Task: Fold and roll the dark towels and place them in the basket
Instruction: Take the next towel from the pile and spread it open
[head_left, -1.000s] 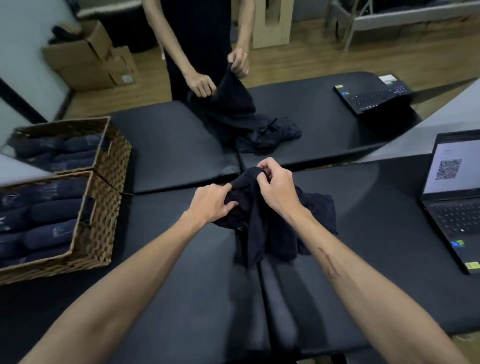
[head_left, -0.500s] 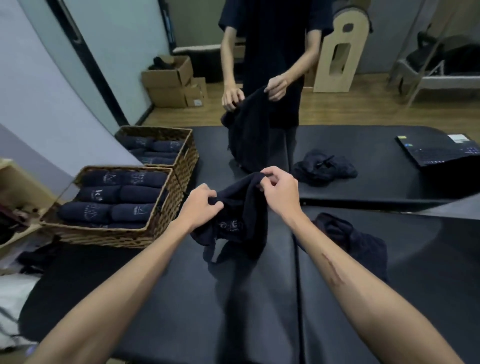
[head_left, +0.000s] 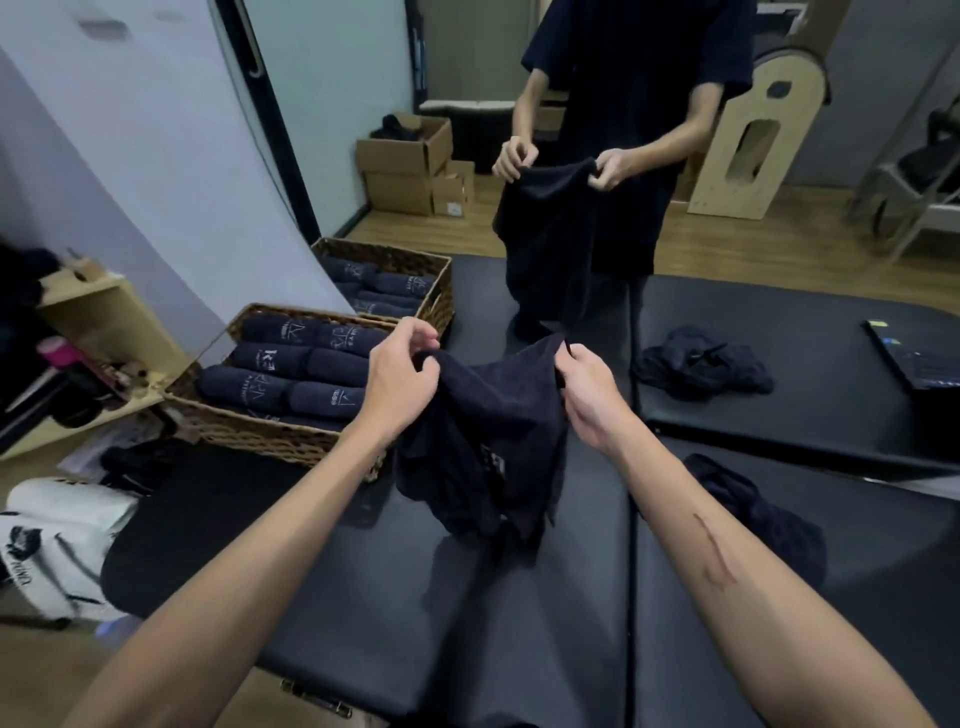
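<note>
A dark towel (head_left: 483, 441) hangs in the air over the black padded table (head_left: 519, 623). My left hand (head_left: 400, 374) pinches its upper left edge, and my right hand (head_left: 589, 384) pinches its upper right corner. Its lower end droops down to the table. To the left stands a wicker basket (head_left: 270, 431) filled with several rolled dark towels. A second wicker basket (head_left: 431, 270) with more rolls stands behind it. Another loose dark towel (head_left: 763, 514) lies on the table under my right forearm.
Across the table a person holds up another dark towel (head_left: 556, 234). A crumpled dark towel (head_left: 701, 364) lies on the far table, and a laptop (head_left: 914, 358) sits at the right edge. Cardboard boxes (head_left: 410, 166), a wooden shelf (head_left: 98, 332) and white shoes (head_left: 57, 545) lie to the left.
My hands have moved apart and lifted the towel, spreading its top edge. The view has swung up and left. The other person has raised and spread their towel too.
</note>
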